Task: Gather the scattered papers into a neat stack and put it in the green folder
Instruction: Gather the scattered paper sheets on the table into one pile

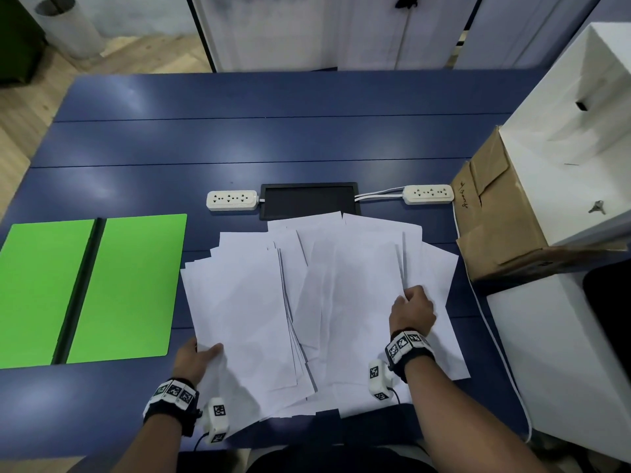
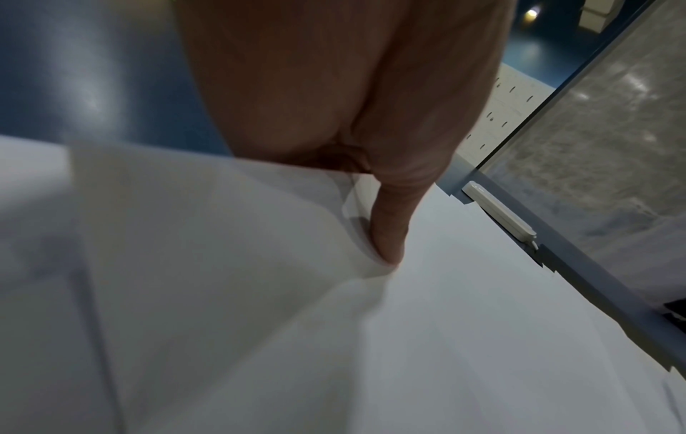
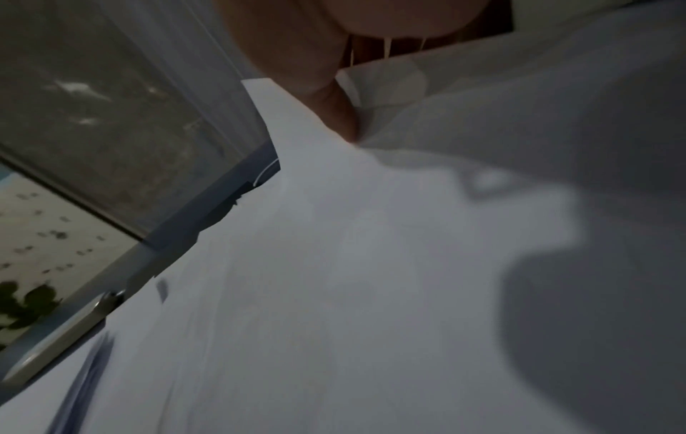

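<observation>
Both forearms sit nearest the head camera, reaching over the near edge of the blue table [image 1: 307, 141], biggest surface here. White papers [image 1: 341, 302] lie fanned in 2 loose overlapping bunches at table centre, a few near corners hanging past the table's near edge. Green folder [image 1: 92, 288] lies open flat at the left, just beside the sheets, not touching. Brown cardboard box [image 1: 495, 227] sits right of the pile; the black tray [image 1: 309, 199] with 2 power strips is at the far side, with the far sheets overlapping its near edge. Left hand [image 1: 194, 358] pinches the near-left corner of the left bunch, thumb on top, fingers under. Right hand [image 1: 413, 310] is curled, pinching a raised sheet edge in the right bunch; the right wrist view confirms a thumb pressed onto paper. Risks, as judgement: pulling only corners likely buckles or creases sheets instead of sliding them; overhanging near sheets could slip to the floor if the pile is dragged nearer; far sheets may catch on the tray rim; sweeping left too hard could shove the folder or leave a skewed stack that won't fit inside.
</observation>
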Available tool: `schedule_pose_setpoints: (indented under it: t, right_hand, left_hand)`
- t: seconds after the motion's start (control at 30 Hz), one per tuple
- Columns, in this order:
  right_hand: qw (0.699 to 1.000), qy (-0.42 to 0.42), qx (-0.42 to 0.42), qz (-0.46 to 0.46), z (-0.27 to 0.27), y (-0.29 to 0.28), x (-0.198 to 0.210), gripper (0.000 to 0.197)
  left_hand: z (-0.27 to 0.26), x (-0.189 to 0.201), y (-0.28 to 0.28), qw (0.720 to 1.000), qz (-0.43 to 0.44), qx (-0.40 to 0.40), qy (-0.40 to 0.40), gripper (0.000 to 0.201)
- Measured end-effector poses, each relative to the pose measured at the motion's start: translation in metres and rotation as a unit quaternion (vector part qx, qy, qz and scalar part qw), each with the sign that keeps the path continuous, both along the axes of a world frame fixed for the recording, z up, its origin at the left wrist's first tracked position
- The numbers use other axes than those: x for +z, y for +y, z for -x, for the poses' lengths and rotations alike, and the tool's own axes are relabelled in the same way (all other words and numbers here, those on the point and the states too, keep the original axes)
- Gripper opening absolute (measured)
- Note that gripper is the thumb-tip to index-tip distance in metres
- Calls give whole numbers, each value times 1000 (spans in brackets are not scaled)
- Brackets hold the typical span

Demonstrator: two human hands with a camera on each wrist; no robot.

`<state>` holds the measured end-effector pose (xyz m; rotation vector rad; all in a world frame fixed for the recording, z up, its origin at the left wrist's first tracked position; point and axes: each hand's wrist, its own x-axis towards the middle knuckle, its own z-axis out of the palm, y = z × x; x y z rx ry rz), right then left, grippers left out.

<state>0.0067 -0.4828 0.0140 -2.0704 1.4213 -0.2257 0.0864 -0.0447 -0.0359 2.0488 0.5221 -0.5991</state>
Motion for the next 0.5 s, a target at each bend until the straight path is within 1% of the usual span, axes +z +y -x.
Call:
schedule_pose_setpoints:
  t: [0.07,0.13,0.17,0.23,0.33,0.5]
  right_hand:
    - [999,-6,20,33,-3,2,3,17]
    - [999,-12,19,33,-6,2,3,33]
    - [999,-13,21,26,-7,1,2,36]
    - [999,3,37,1,-12,4,-1,30]
    - [996,38,39,-73,-25,15,-4,26]
    - [982,103,-1,-158,-53,33,-7,37]
  left_hand:
    - [1,3,-1,1000,6,-2,0,26]
    - [1,3,-1,1000,2,-8,-3,26]
    - [1,2,0,1000,1,-8,-4,26]
    - [1,1,1,1000,4,-5,-3,28]
    - [2,2,-1,1000,9,-3,0,29]
    - [3,7,-3,1000,19,7,-1,30]
